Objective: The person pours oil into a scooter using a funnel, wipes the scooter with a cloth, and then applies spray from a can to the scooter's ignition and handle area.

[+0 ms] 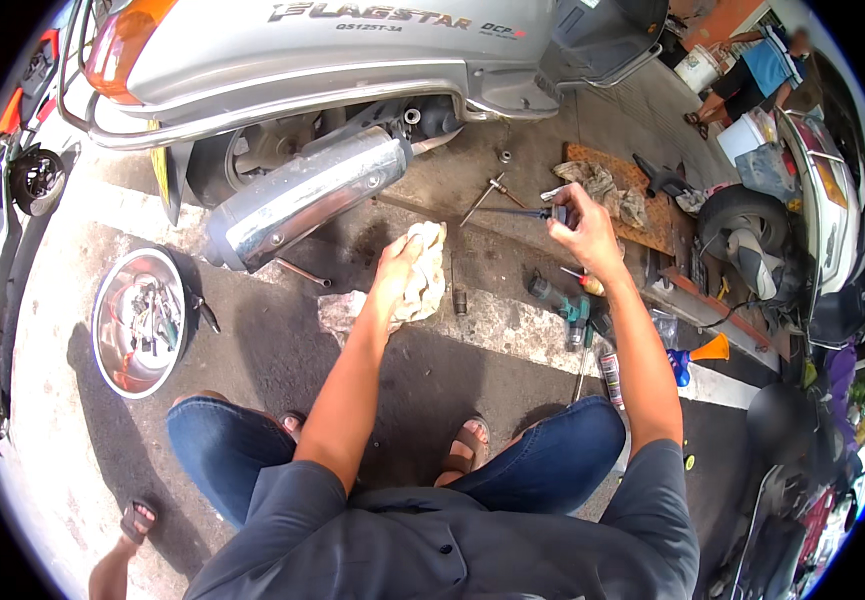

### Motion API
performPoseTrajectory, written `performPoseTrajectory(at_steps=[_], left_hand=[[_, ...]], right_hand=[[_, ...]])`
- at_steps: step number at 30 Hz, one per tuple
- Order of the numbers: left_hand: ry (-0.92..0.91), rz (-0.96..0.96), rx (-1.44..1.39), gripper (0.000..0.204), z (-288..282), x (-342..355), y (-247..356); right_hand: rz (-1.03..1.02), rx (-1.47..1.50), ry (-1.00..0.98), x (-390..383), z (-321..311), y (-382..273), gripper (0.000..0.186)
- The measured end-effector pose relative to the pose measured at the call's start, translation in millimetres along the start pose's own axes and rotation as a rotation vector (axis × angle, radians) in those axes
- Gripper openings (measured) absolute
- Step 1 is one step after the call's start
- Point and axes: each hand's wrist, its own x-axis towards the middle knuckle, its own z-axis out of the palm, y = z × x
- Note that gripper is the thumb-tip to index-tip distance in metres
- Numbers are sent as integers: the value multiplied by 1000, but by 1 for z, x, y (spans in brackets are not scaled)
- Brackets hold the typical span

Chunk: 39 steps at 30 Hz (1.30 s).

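1. The left hand is gripping a bunched rag with curled fingers, in front of the muffler.
2. The right hand is pinching a screwdriver by its dark handle between thumb and fingers, the shaft pointing left above the ground.
3. Judgement: the rag is likely behaving as light, soft and forgiving; any thick fold is offering sound hold.
4. Judgement: the screwdriver is probably handling as light and stiff; the handle is giving the best hold, though any grease would be making it slippery.
5. The rag is covering the left fingertips; the right fingers are hiding part of the handle. The shaft's tip is blending into the ground near a T-wrench.
6. Further out, a drill is lying right; the muffler is blocking part of the wheel; parts in the bowl are overlapping, defying identification; the upper edge is cutting off the scooter.
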Motion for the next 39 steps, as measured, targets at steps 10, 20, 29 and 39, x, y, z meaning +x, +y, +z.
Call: performPoseTrajectory(at_steps=[10,20,29,39], left_hand=[[409,-139,877,46,-100,-9,-125],[587,-209,684,45,-121,10,-138],[379,22,601,39,-206,71,-136],[576,-81,469,38,-144,32,-107]], right_hand=[[-222,-342,412,106,136,-56,32],[-298,-494,304,147,179,-55,58],[-238,-272,480,202,234,-104,26],[27,-241,201,225,234,-30,34]])
